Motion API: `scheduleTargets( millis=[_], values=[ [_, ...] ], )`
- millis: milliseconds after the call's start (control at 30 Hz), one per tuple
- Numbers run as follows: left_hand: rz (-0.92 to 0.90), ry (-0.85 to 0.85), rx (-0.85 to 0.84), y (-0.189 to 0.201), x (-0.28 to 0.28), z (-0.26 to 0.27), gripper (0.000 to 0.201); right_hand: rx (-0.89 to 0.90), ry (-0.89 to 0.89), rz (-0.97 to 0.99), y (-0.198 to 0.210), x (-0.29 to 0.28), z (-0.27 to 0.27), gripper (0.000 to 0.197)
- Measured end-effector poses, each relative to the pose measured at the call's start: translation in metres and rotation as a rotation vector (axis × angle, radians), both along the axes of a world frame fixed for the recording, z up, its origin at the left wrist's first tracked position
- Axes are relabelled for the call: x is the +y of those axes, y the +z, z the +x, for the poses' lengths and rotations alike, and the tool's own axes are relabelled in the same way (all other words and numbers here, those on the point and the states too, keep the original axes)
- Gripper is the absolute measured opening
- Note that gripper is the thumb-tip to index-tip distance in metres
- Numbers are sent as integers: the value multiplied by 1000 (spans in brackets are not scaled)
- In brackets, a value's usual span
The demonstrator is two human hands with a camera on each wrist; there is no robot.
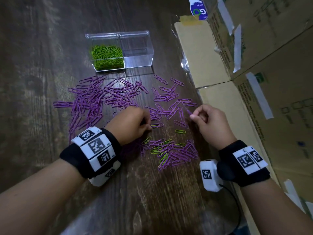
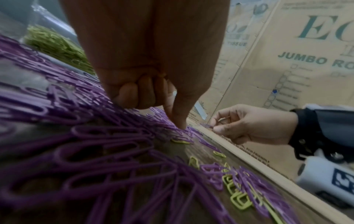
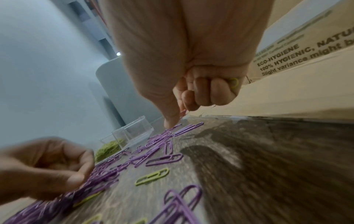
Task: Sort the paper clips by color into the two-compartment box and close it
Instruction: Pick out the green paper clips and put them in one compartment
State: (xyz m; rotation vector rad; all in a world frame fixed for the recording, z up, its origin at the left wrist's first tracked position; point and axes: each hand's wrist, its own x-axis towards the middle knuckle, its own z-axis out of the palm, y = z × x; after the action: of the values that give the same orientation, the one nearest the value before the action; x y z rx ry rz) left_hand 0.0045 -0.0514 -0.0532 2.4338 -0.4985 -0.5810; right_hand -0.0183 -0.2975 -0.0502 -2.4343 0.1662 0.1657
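The clear two-compartment box [image 1: 135, 65] stands open at the back of the table; its left half holds green clips [image 1: 106, 55] and its right half is bare. Purple clips [image 1: 91, 100] lie spread in front of it, and a mixed purple and green heap [image 1: 166, 152] lies between my wrists. My left hand [image 1: 149, 127] has three fingers curled. Its thumb and index tips are down on the clips [image 2: 178, 125] beside a green clip [image 1: 156, 125]; whether they pinch one is hidden. My right hand [image 1: 192, 116] pinches a purple clip [image 1: 188, 111]. Its curled fingers also hold a green clip [image 3: 234, 84].
Stacked cardboard cartons [image 1: 254, 82] wall off the table's right side, close to my right hand. A lone green clip [image 1: 180, 131] lies between the hands. The dark wood table [image 1: 42, 65] stretches to the left. A black cable [image 1: 237, 209] trails from my right wrist.
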Motion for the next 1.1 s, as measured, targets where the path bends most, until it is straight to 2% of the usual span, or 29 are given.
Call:
scheduleTargets(
  millis=[133,267,367,467,567,633,700,800,867,967,1100],
  values=[
    [-61,90,-16,0,0,2,11,-15,35,-24,3,6,-4,18],
    [-1,-23,-57,-3,-8,1,16,43,170,-55,-4,16,-17,16],
    [92,-86,-94,-4,-15,1,17,52,194,-114,-11,19,-21,16],
    [95,-101,-90,2,-16,6,15,105,221,-167,-12,23,-21,18],
    [59,-37,-70,6,-10,12,15,144,271,-192,-10,24,-20,18],
    [90,13,-109,7,-4,14,14,108,242,-64,-9,21,-20,18],
    [107,43,-154,5,0,14,13,78,138,161,-7,14,-19,19],
    [99,-22,-113,4,-2,6,12,103,-43,499,-5,5,-18,27],
    [106,-72,-70,3,-4,0,16,160,-82,581,-5,0,-19,30],
    [120,-56,-57,2,-5,-3,18,210,49,458,-3,-2,-21,31],
    [150,43,-91,3,-6,-10,19,210,287,95,3,3,-27,17]
  ],
)
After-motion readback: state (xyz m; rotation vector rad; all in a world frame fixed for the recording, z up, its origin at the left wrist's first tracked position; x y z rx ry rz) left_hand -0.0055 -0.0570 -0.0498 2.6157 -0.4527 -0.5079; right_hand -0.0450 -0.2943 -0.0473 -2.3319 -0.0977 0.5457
